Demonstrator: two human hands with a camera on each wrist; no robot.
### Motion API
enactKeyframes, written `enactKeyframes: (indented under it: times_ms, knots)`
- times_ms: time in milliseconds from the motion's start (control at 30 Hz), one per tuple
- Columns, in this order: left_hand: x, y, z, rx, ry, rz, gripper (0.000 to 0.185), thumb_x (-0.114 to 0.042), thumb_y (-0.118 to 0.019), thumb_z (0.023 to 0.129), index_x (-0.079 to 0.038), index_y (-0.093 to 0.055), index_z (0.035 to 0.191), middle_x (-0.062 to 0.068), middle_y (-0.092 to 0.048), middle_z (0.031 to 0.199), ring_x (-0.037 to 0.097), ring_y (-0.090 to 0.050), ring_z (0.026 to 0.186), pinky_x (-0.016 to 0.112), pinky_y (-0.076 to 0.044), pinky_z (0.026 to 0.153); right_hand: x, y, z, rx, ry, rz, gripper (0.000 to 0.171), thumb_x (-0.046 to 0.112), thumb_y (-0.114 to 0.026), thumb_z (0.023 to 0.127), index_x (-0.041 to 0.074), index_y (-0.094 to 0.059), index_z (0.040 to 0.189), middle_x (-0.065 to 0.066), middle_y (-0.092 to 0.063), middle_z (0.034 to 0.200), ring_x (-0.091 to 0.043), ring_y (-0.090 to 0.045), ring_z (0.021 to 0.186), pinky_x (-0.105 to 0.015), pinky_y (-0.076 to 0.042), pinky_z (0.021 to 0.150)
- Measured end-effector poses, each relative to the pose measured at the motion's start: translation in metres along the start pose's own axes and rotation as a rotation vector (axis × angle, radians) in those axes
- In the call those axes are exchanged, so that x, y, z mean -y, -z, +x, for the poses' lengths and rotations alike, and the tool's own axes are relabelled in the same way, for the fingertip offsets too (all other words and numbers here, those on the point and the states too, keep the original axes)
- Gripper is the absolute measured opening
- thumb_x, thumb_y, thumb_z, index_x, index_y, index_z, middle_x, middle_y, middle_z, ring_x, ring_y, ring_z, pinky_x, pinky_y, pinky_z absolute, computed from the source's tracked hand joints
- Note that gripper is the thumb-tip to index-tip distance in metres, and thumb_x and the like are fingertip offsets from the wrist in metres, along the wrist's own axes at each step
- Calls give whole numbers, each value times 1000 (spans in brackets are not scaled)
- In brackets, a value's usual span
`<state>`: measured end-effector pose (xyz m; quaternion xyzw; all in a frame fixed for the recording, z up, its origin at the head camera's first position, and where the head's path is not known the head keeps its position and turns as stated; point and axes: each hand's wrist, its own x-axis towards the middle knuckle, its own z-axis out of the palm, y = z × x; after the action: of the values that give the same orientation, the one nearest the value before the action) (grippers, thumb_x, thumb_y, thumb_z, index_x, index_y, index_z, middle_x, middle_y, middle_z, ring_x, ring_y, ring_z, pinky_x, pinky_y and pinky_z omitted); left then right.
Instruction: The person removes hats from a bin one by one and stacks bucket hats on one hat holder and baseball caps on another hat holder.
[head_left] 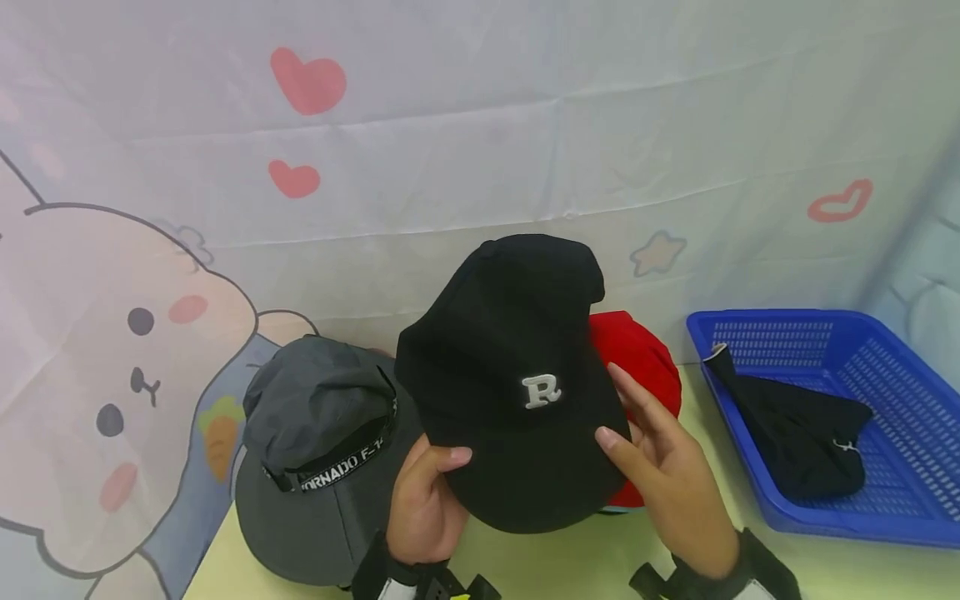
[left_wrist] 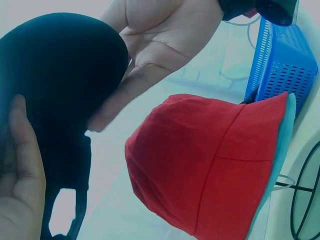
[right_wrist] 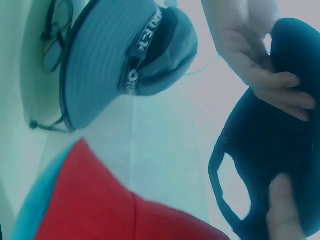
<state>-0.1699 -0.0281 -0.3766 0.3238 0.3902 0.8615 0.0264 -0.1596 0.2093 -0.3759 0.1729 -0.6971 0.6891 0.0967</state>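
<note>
A black baseball cap (head_left: pixel 525 333) with a white letter R on its front is held up in front of me, brim toward me. My left hand (head_left: pixel 431 508) pinches the brim's left side, thumb on top and fingers beneath. On the other side my right hand (head_left: pixel 671 475) grips the brim's edge, thumb on top. Both wrist views show fingers under the cap; the right wrist view also shows the strap opening at its back (right_wrist: pixel 217 172). Behind the cap stands a red bucket hat (left_wrist: pixel 200 165) with a light-blue lining edge, partly hidden in the head view.
A grey hat (head_left: pixel 315 408) with a lettered band rests on the left of the pale yellow table (head_left: pixel 555 575). At the right is a blue plastic basket (head_left: pixel 892 525) with a folded black cap (head_left: pixel 795 433) inside. A printed cloth (head_left: pixel 480 150) hangs behind.
</note>
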Motion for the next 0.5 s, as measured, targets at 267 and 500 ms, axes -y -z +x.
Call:
enactKeyframes:
  times_ms: [267,500]
  knots:
    - [5,1,1,-21,43,-39,44,7,-35,91,-11,-62,121,-1,-66,118,11,-67,105,27,-56,93,-5,8,1,126,-91,407,45,5,-41,107,12,-35,151,2,-66,133,-17,-72,111,-37,-60,90]
    - [10,0,3,-72,115,-68,47,2,-34,97,-13,-50,138,1,-59,132,13,-63,115,29,-54,101,-11,13,3,233,-27,588,35,-1,-32,107,12,-43,138,-1,-69,121,-18,-74,103,-39,-61,88]
